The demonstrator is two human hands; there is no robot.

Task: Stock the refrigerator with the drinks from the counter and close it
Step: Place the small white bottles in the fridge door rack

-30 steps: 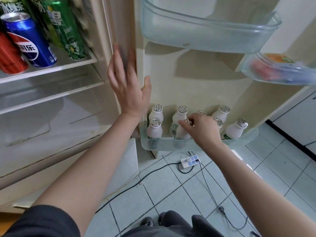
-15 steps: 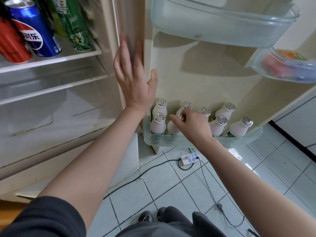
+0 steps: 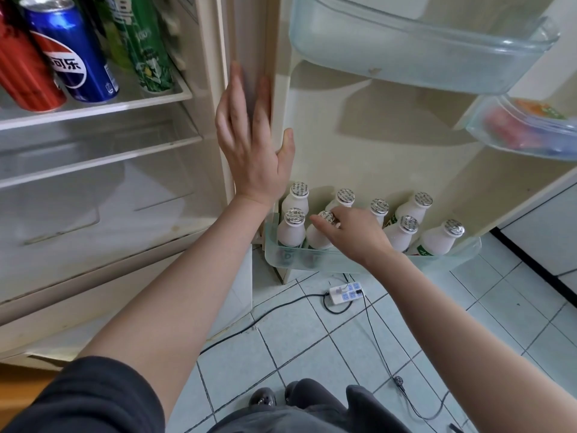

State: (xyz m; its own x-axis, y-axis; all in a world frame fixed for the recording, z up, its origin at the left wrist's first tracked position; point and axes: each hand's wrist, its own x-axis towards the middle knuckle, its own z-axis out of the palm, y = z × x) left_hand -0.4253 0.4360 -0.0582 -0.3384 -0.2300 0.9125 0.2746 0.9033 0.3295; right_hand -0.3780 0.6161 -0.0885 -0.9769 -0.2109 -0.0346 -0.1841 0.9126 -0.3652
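The refrigerator door stands open. Its lowest clear door bin (image 3: pixel 368 260) holds several small white bottles with foil caps. My right hand (image 3: pixel 356 235) reaches into the bin and its fingers curl round the cap and neck of one front bottle (image 3: pixel 318 234). Another white bottle (image 3: pixel 438 240) leans at the bin's right end. My left hand (image 3: pixel 249 142) lies flat with straight fingers against the fridge's front frame by the door hinge. On the fridge shelf (image 3: pixel 93 112) stand a blue cola can (image 3: pixel 70 51), a red can (image 3: pixel 22 73) and a green can (image 3: pixel 143 45).
An upper clear door bin (image 3: pixel 421 54) looks empty; a side bin (image 3: pixel 524 132) at right holds colourful packets. On the tiled floor below lie a white power strip (image 3: pixel 346 292) and black cables (image 3: pixel 281 310). My shoes (image 3: pixel 263 396) show at the bottom.
My right hand has slid the front bottle leftward in the bin, next to the leftmost front bottle. The left hand stays on the frame. The camera view has shifted slightly.
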